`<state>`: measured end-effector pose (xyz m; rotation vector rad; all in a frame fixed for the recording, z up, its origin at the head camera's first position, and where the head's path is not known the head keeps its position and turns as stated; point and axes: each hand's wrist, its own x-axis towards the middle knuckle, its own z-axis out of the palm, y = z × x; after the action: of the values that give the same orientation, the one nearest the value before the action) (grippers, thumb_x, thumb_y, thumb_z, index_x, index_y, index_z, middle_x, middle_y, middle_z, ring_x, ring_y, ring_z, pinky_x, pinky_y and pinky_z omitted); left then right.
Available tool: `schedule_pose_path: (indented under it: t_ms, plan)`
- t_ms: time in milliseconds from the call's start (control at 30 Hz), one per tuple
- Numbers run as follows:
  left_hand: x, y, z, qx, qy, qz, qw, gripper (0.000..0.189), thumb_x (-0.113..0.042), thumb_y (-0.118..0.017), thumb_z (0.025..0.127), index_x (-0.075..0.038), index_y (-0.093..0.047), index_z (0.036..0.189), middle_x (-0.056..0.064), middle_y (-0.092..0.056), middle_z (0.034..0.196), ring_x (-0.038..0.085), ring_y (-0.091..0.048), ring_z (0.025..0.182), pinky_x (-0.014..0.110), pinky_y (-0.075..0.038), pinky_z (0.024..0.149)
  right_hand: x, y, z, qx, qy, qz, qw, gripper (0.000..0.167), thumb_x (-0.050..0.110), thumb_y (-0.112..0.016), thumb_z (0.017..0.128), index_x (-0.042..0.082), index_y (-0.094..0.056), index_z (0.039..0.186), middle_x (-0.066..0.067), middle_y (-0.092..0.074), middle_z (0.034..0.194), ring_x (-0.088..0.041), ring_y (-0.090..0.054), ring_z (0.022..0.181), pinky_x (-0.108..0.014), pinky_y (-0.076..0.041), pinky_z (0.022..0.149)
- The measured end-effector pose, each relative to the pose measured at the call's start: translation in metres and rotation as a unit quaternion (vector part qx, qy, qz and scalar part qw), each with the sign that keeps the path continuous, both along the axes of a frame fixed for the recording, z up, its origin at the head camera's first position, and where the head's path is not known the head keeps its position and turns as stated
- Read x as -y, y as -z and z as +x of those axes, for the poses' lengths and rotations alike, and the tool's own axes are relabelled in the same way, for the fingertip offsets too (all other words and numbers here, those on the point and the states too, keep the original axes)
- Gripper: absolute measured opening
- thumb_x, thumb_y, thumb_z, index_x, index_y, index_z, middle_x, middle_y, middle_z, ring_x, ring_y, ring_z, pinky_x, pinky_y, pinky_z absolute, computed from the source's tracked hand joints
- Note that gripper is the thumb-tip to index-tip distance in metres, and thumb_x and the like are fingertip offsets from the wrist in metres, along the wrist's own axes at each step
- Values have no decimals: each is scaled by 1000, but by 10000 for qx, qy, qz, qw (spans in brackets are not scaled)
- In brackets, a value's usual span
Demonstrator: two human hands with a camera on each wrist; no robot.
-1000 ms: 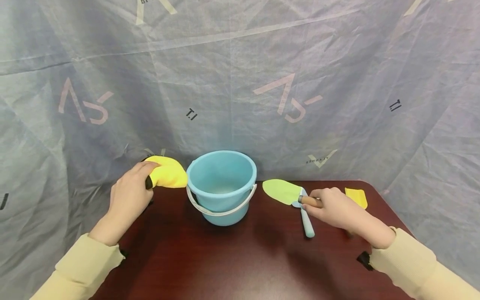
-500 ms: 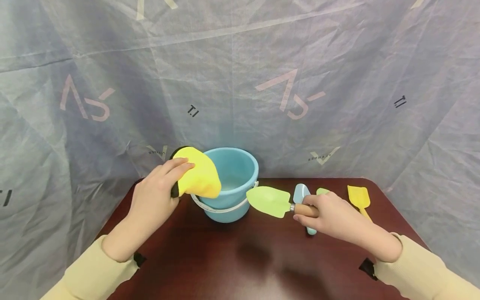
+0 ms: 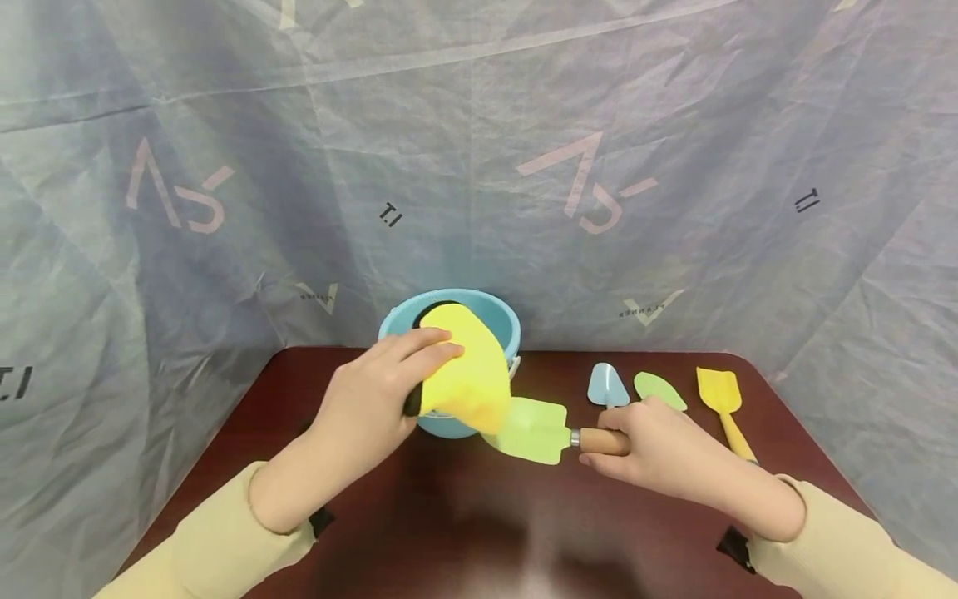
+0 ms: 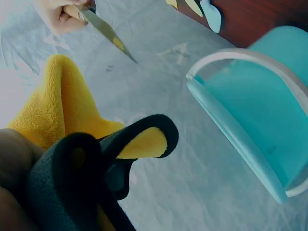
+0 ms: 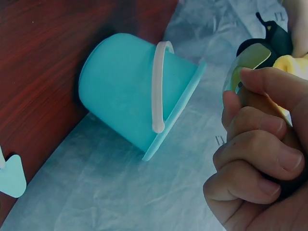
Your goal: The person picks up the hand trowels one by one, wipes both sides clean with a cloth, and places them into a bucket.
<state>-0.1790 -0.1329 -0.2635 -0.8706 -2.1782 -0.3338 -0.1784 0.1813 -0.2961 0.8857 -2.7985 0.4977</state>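
Note:
My left hand [image 3: 374,387] grips a folded yellow cloth [image 3: 467,366] with a black edge. The left wrist view shows the cloth's dark grey side [image 4: 41,192] bunched in the fingers. In front of me, my right hand [image 3: 659,437] holds a light green garden trowel [image 3: 535,428] by its wooden handle, fingers curled round it. Its blade points left, and the cloth overlaps the tip in the head view. Behind both stands a light blue bucket [image 3: 505,316] with a white handle, partly hidden by the cloth and left hand.
On the dark red table [image 3: 419,532], at the back right, lie a small blue trowel [image 3: 607,385], another green blade [image 3: 660,389] and a yellow shovel [image 3: 720,393]. A grey printed sheet [image 3: 449,166] hangs behind the table.
The left hand has carried the cloth rightward, from left of the bucket to the trowel's tip. The right hand has brought the trowel off the other tools, leftward and nearer to me.

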Motion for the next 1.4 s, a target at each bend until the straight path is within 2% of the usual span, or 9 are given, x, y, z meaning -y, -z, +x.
schedule_pose_path:
  t_ms: [200,367,633,800,1000,1200,1400]
  plan:
    - [-16,5,1,-282,401,-299,9984,54,5,-74,64,-17,-66,112,0,-62,118,18,-60,88,29,-49,50,1,3,2,-55,7,169,9998,39,35,-76,75,25,-42,58,18,-25,50,3,-24,45,-17,-26,41]
    - [-28,12,0,-164,575,-506,9969,61,4,-76,60,-20,-65,114,-1,-61,119,18,-56,84,27,-49,54,5,7,3,-144,257,554,9980,40,40,-76,71,28,-40,57,17,-23,51,2,-23,46,-18,-25,37]
    - [-40,29,-1,-16,836,-816,9931,62,-1,-79,60,-22,-63,116,-1,-59,120,17,-57,87,26,-50,68,7,11,3,-367,-158,419,9983,41,32,-77,69,25,-38,57,18,-19,52,3,-19,46,-15,-21,38]
    - [-41,41,-4,92,974,-1014,9900,60,-5,-81,61,-24,-63,115,-4,-59,119,15,-56,84,25,-49,67,4,17,3,-497,-388,381,9973,39,29,-77,69,26,-40,57,20,-21,51,5,-20,45,-14,-24,40]
    - [-37,46,-7,53,1029,-1582,9820,55,-2,-77,67,-24,-63,116,-5,-58,119,15,-55,83,24,-47,65,1,19,2,-901,-552,328,9939,43,36,-79,68,27,-38,58,20,-17,53,5,-17,46,-13,-20,40]
    - [-32,47,-8,-135,1030,-2209,9697,49,-9,-79,70,-24,-65,115,-5,-59,115,15,-56,85,24,-47,63,-2,17,3,-744,-694,356,9942,44,43,-79,69,25,-39,60,19,-15,55,4,-12,49,-14,-16,42]
    - [-27,49,-9,-543,1091,-2438,9621,41,-8,-74,74,-24,-65,111,-5,-59,111,16,-51,76,23,-40,58,-4,16,4,-692,-714,354,9944,43,38,-80,69,25,-39,61,18,-17,56,4,-13,50,-14,-16,43]
